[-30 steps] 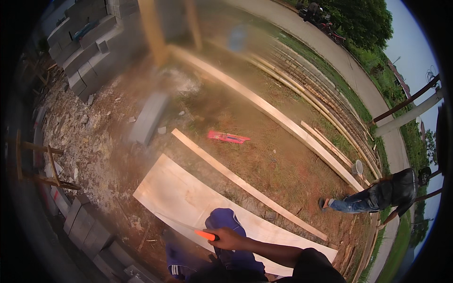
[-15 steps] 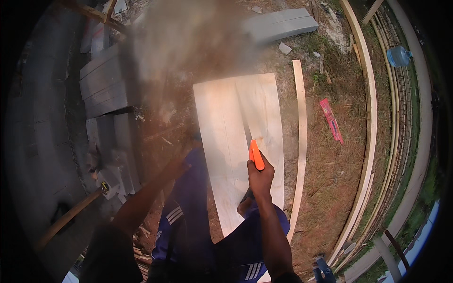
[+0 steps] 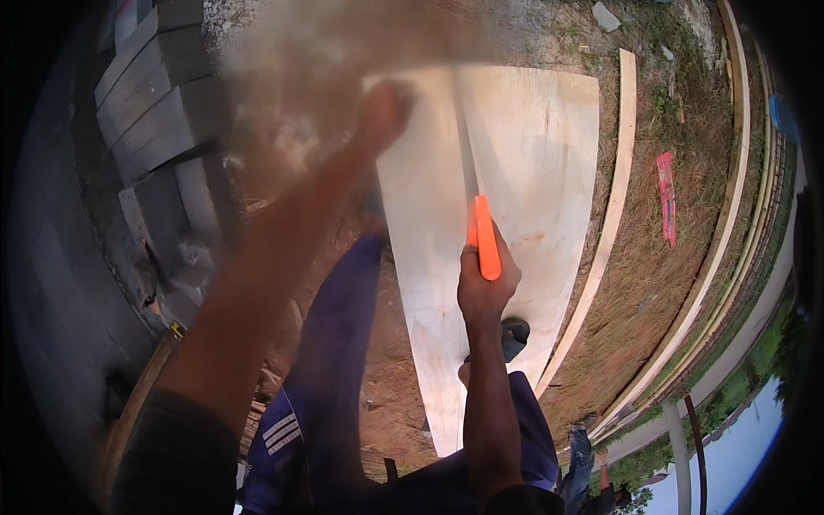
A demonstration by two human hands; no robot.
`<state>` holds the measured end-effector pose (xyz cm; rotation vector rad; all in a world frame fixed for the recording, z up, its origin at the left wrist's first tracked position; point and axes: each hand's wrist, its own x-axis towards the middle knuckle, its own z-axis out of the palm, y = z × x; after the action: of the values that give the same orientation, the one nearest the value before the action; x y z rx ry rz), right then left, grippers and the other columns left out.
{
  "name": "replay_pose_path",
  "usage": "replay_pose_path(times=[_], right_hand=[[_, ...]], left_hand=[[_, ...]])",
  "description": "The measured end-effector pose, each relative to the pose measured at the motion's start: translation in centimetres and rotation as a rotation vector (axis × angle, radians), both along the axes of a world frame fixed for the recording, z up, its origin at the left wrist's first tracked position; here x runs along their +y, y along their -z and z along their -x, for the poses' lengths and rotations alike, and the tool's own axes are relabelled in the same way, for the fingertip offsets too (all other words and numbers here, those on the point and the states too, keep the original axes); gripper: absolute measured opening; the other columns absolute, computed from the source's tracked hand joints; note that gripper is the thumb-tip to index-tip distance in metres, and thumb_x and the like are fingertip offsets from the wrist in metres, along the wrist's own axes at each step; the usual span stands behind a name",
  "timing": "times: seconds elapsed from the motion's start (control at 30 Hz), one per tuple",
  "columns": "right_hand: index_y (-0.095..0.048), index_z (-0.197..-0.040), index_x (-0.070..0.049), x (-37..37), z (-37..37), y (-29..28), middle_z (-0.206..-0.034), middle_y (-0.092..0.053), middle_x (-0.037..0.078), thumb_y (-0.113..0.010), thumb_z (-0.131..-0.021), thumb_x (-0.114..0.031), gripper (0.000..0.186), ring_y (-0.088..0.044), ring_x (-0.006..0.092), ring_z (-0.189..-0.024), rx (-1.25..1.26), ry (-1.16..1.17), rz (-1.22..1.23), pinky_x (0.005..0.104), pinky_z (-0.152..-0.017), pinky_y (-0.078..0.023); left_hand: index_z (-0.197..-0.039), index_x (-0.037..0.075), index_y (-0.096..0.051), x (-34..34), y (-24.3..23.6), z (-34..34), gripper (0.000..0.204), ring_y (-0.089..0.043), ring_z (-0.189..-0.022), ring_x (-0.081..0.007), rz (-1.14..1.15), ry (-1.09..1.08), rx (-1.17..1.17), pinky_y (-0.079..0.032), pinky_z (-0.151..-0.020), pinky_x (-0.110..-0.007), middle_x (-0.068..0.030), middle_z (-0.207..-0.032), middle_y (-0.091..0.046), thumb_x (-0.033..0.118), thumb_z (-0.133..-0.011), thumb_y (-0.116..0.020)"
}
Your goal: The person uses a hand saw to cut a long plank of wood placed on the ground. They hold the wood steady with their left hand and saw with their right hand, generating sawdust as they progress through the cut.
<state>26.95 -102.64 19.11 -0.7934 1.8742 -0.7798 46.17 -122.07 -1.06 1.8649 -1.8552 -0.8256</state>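
Observation:
A handsaw with an orange handle [image 3: 486, 240] is gripped in my right hand [image 3: 489, 285]. Its blade [image 3: 466, 142] points away from me over a pale plywood sheet [image 3: 536, 180], roughly in line with a thin dark line on the board. Near the sheet's far left corner is my left hand [image 3: 388, 112], arm stretched forward. A blurred patch covers its fingers, so their pose and any contact with the wood are unclear. A foot in dark footwear [image 3: 515, 337] rests on the near part of the sheet, beside my right forearm.
Grey blocks [image 3: 150, 103] are stacked at the left. Right of the plywood lie a long wooden strip [image 3: 620, 163], a pink-red packet [image 3: 666, 199] on dry grass, and a longer timber [image 3: 736, 129]. Another person [image 3: 580, 463] appears at the lower right. A brown smear blurs the top middle.
My left hand has moved from beside my left knee forward to the sheet's far left corner. My right hand still holds the saw. The whole view has shifted.

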Motion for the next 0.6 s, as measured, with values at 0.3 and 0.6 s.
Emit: replay_pose_path(times=[0.3,0.6], right_hand=[[-0.064,-0.139,0.001,0.6,0.3,3.4,-0.099,-0.077,0.012,-0.066,-0.085,0.004,0.054,-0.067,0.0105,-0.072,0.102,-0.06,0.139,0.0268,-0.071,-0.055],[-0.062,-0.141,0.002,2.7,0.5,5.6,-0.101,-0.077,0.012,-0.065,-0.086,0.004,0.055,-0.068,0.0106,-0.073,0.11,-0.076,0.111,0.0269,-0.071,-0.055]], left_hand=[[-0.119,0.009,-0.079,-5.9,5.8,1.6,0.034,-0.075,-0.087,-0.0263,-0.061,0.023,0.073,-0.059,-0.08,-0.039,-0.0169,-0.108,-0.078,0.032,-0.094,-0.076],[-0.111,0.004,-0.081,-7.0,4.4,3.5,0.034,-0.074,-0.093,-0.0249,-0.264,-0.025,0.013,-0.056,-0.083,-0.041,-0.02,-0.103,-0.078,0.033,-0.092,-0.078]])
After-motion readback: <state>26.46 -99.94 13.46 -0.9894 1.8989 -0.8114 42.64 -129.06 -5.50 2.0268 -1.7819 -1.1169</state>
